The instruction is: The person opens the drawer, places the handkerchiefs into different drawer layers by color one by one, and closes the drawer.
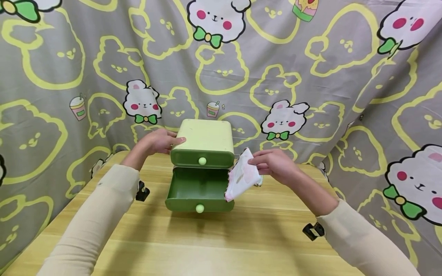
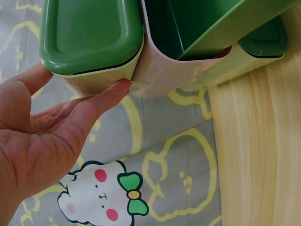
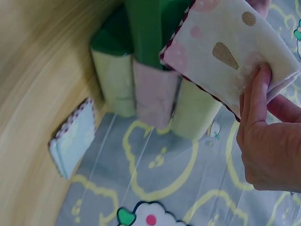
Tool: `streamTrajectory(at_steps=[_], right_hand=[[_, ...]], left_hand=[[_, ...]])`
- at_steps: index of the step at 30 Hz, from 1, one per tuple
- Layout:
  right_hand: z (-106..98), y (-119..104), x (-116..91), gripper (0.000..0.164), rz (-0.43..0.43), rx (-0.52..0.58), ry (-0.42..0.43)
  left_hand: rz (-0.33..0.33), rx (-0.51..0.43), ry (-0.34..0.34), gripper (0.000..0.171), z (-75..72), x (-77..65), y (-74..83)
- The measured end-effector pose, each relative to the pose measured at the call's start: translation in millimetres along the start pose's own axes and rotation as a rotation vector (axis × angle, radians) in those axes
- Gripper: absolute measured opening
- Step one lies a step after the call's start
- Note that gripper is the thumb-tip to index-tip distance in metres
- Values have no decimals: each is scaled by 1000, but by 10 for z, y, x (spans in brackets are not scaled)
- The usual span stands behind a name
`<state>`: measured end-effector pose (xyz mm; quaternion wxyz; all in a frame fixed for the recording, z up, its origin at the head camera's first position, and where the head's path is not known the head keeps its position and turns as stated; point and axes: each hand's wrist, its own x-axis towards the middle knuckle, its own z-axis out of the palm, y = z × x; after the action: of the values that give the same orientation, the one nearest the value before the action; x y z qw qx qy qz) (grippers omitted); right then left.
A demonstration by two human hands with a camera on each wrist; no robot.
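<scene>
A small drawer unit (image 1: 207, 134) with a pale yellow top and green drawer fronts stands on the table. Its pink-cased middle drawer (image 1: 195, 188) is pulled out, with bare green floor showing; the top drawer (image 1: 186, 158) is closed. My left hand (image 1: 160, 142) rests against the unit's left side and top edge, its fingers (image 2: 106, 96) fairly straight. My right hand (image 1: 276, 165) pinches a folded handkerchief (image 1: 245, 174), white with pink and brown spots and a dark red edging. One corner of it overlaps the open drawer's right side in the head view.
Another folded cloth (image 3: 77, 139), pale blue-white with scalloped edging, lies on the wooden table (image 1: 207, 249) right of the unit. A patterned grey curtain (image 1: 228, 103) hangs close behind and along both sides. Black clips (image 1: 313, 230) show beside both sleeves.
</scene>
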<state>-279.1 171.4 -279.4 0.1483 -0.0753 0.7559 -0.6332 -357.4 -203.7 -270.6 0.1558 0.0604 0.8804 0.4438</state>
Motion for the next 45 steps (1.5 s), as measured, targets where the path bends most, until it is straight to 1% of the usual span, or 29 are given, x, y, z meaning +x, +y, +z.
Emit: streamTrajectory(at_steps=[6, 12, 17, 21, 25, 29, 37, 41, 45], right_hand=[[234, -34, 12, 31, -13, 31, -48], [484, -57, 62, 33, -6, 74, -73], [675, -70, 115, 30, -3, 94, -102], [818, -36, 175, 29, -1, 111, -121], [927, 48, 230, 28, 23, 145, -118], [977, 144, 268, 27, 35, 164, -114], [986, 284, 273, 26, 55, 143, -106], [962, 338, 261, 23, 64, 133, -136], [900, 375, 252, 28, 66, 106, -190]], left_hand=[[4, 8, 3, 67, -11, 29, -14], [4, 10, -1, 69, -3, 30, 0], [4, 5, 2, 71, 6, 25, 12], [4, 10, 5, 71, 8, 12, 12], [7, 13, 6, 72, 7, 3, 7], [13, 9, 2, 72, 5, 1, 2], [6, 19, 18, 70, -4, -16, -5], [7, 25, 20, 69, -2, -16, -8], [10, 25, 16, 70, 7, -19, -6]])
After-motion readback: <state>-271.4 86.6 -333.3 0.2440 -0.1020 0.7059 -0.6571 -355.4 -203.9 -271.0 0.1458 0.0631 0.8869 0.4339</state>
